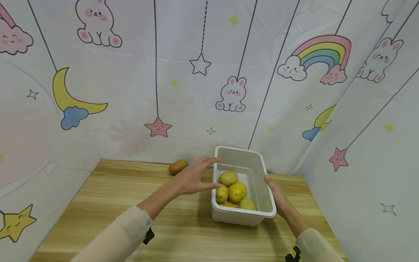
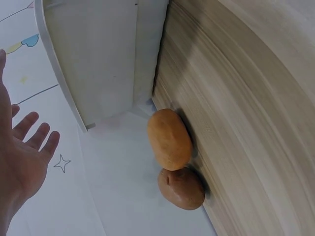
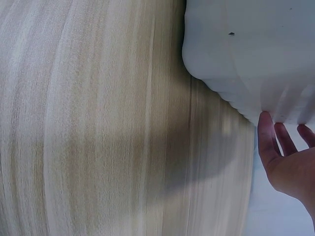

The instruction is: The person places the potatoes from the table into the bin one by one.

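Observation:
A white plastic bin (image 1: 243,214) stands on the table with several yellow potatoes (image 1: 237,192) in it. At its left rim my left hand (image 1: 193,178) is spread, thumb and fingers apart and holding nothing. On the right side, my right hand (image 1: 278,194) holds the bin, one digit at the rim. In the right wrist view, the fingers (image 3: 267,135) of that hand touch the bin's outer wall. An orange-brown potato (image 2: 170,139) and a darker brown potato (image 2: 181,189) touch each other beside the bin in the left wrist view. In the head view my left arm partly hides them.
The wood-grain table (image 1: 131,196) meets a white cloth backdrop (image 1: 131,91) printed with rabbits, stars and rainbows. The cloth also hangs along the left and right sides. The bin stands near the table's back edge.

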A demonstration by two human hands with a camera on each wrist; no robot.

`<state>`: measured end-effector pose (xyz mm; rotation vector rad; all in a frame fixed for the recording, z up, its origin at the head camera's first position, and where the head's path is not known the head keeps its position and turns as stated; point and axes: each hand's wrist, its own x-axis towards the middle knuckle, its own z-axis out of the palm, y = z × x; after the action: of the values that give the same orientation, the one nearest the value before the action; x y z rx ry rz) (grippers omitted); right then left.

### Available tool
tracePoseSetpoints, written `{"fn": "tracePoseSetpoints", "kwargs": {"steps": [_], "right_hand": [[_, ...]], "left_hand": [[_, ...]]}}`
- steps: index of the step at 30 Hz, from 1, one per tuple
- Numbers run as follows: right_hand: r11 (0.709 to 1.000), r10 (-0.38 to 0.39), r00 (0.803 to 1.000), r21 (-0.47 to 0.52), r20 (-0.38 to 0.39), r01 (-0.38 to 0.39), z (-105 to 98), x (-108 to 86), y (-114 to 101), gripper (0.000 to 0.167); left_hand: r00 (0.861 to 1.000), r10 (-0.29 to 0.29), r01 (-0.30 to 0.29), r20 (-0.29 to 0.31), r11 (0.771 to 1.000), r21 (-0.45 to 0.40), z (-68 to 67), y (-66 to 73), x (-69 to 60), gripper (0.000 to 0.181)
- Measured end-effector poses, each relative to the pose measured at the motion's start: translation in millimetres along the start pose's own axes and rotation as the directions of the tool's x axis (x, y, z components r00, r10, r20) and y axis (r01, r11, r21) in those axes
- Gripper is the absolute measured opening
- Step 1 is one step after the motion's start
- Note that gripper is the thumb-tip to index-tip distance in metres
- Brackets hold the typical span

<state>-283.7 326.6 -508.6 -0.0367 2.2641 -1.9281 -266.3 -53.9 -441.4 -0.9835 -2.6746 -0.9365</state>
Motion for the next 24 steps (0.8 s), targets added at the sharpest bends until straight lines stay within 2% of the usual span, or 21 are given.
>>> {"fn": "tracePoseSetpoints", "kwargs": {"steps": [17, 24], "right_hand": [[1.0, -0.003, 1.0, -0.003, 0.005, 0.003, -0.4, 0.8, 1.5, 0.076], [1.0, 0.001, 1.0, -0.006, 0.0, -0.001, 0.6, 0.1, 0.0, 0.077]], "left_hand": [[0.999, 0.009, -0.009, -0.05, 1.0, 0.004, -3.9, -25.4, -20.2, 0.088], [0.998, 0.016, -0.014, -0.055, 0.999, 0.05, -1.6, -35.5, -24.8, 0.089]]}}
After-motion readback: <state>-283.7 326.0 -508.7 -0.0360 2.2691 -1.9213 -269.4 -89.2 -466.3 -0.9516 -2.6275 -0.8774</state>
